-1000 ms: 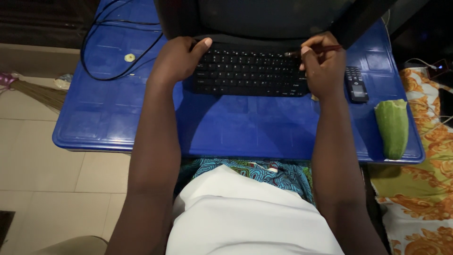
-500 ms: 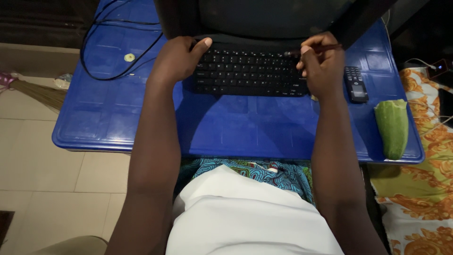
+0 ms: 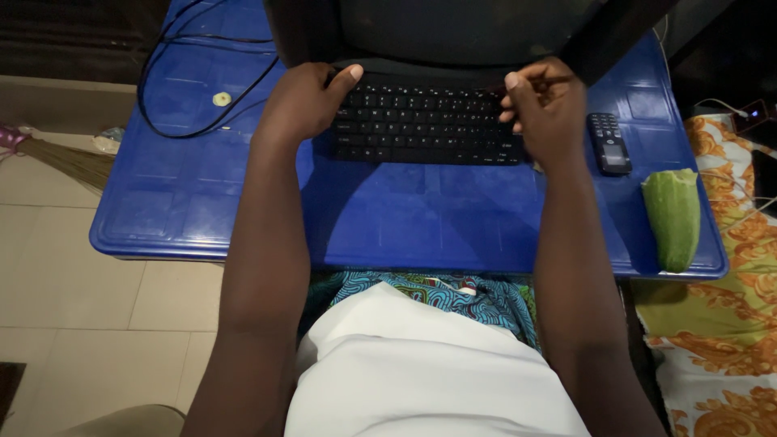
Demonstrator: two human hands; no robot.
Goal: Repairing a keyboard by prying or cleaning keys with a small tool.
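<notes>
Typing step on black keyboard [image 3: 425, 121] atop blue table [image 3: 405, 218]: left hand [image 3: 303, 101] loosely curled, empty, right hand [image 3: 550, 105] half-curled, empty; next likely precise key presses

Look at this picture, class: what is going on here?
A person sits at a blue plastic table with both hands at a black keyboard. The left hand rests on the keyboard's left end, thumb stretched over the keys. The right hand is curled over the right end; whether it holds anything is unclear. Beside it lie a small black phone and a cut green cucumber. A black cable loops across the table's far left.
</notes>
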